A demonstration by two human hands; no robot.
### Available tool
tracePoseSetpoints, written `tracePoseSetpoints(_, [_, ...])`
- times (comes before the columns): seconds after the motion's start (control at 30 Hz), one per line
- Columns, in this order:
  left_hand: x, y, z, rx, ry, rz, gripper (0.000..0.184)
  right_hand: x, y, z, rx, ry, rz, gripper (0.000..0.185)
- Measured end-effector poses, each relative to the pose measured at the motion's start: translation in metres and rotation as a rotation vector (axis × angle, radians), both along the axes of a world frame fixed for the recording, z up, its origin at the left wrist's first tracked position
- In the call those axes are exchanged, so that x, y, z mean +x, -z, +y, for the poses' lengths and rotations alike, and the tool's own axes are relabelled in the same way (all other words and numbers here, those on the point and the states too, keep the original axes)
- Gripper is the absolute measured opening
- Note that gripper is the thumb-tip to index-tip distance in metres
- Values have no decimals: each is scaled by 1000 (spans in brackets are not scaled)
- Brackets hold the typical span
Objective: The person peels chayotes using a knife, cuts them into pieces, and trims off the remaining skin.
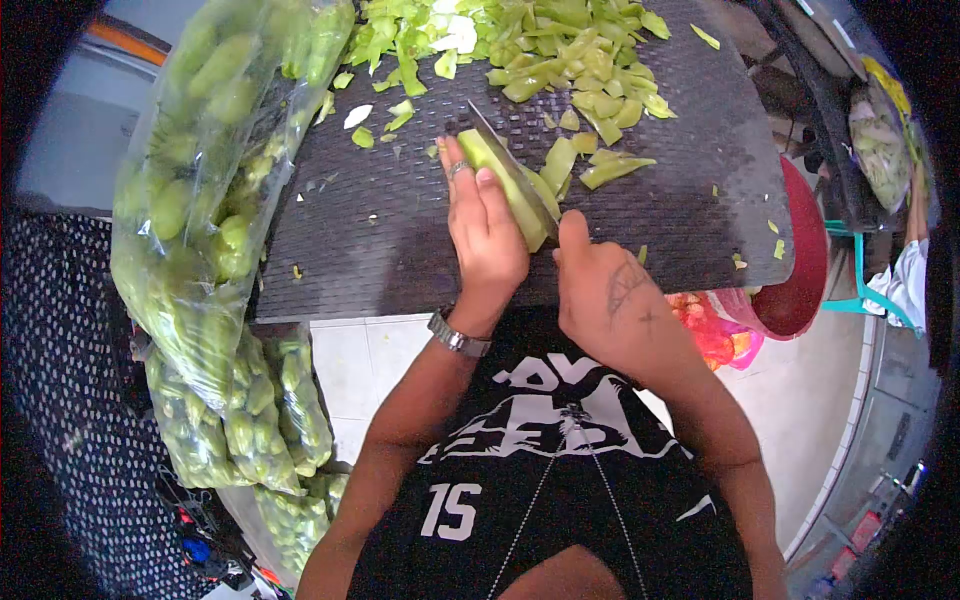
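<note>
My left hand, with a ring and a wristwatch, presses a pale green vegetable that looks like a chayote against the dark table. Its fingers lie along the vegetable's left side. In my right hand is a knife, its blade slanting up and left along the vegetable's right face. The fist hides the handle. Cut slices lie just right of the blade. Beyond them are a heap of green slices and a pile of lighter peelings.
A clear bag of green chayotes lies over the table's left side, with more filled bags below. A red tub stands at the right, near a teal stool. Scraps dot the ridged black tabletop.
</note>
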State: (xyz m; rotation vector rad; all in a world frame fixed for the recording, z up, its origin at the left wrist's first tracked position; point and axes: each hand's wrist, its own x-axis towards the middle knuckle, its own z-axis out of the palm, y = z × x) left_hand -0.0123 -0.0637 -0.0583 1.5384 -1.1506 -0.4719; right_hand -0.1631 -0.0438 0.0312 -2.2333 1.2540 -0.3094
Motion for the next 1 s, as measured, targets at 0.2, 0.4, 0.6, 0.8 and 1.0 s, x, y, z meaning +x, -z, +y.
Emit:
tracePoseSetpoints(0.2, [-2,2,0,-76,14,-19,57,-15,-8,-12,-225,-172,119,29])
tracePoseSetpoints(0.4, [-7,0,1,-92,-6,36,55,-20,-7,-21,-425,-290,50,30])
tracePoseSetpoints(0.6, [-2,-10,5,30,-24,38,62,-18,-2,-15,-261,-200,23,46])
tracePoseSetpoints(0.8, [46,-112,-41,-351,296,-479,50,-28,-3,-6,-556,-352,130,48])
tracePoseSetpoints(1.0, [55,-89,-101,11,890,-997,43,-30,-8,-11,-715,-392,389,52])
